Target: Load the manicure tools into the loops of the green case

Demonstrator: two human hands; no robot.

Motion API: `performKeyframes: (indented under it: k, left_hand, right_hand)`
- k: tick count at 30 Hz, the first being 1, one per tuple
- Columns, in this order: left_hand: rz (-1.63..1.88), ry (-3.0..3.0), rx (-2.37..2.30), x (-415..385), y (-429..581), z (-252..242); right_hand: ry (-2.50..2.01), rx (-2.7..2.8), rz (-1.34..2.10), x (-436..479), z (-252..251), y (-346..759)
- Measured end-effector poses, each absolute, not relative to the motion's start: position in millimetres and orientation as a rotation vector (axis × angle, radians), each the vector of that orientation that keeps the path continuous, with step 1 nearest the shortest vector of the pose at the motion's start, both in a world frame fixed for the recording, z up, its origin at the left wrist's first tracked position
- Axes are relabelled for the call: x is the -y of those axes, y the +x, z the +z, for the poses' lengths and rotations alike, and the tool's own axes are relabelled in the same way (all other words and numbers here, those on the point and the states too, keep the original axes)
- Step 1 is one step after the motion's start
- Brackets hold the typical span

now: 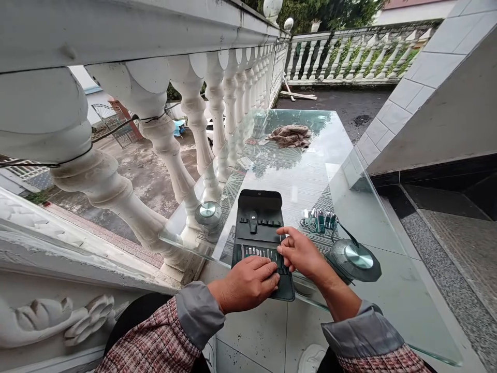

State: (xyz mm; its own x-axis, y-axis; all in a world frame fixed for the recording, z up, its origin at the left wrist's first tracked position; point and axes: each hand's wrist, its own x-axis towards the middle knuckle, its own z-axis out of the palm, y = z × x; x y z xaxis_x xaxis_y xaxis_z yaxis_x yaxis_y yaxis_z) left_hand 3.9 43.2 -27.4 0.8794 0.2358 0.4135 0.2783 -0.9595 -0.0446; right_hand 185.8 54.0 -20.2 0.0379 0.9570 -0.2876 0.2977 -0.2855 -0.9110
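Note:
An unfolded black case [258, 237] lies at the near edge of the glass table, with a row of slim metal tools in its lower part and empty-looking loops in its upper part. My left hand [250, 282] rests across the case's lower part, fingers together over the tool row; whether anything is under them is hidden. At the case's right edge, my right hand [301, 254] has its thumb and fingers bent close around a small thin item by the row, too small to name. Several small tools [320, 221] lie in a group on the glass to the right.
The glass table [388, 311] carries a crumpled brown cloth [290, 136] farther back, and a white paper [245, 163]. Round metal discs sit at left [207, 209] and right [359, 256], a black strap by the right one. A white balustrade [166, 140] runs along the left.

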Motion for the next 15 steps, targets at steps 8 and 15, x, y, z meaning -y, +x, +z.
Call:
performKeyframes:
  k: [8, 15]
  left_hand:
    - [-0.730, -2.939, 0.384, -44.5, 4.6, -31.2]
    - [-0.696, -2.954, 0.408, -43.5, 5.4, -29.2]
  right_hand:
    - [-1.743, 1.296, 1.066, -55.5, -26.0, 191.5]
    - [-1.781, 1.323, 1.025, -63.4, -30.1, 192.3]
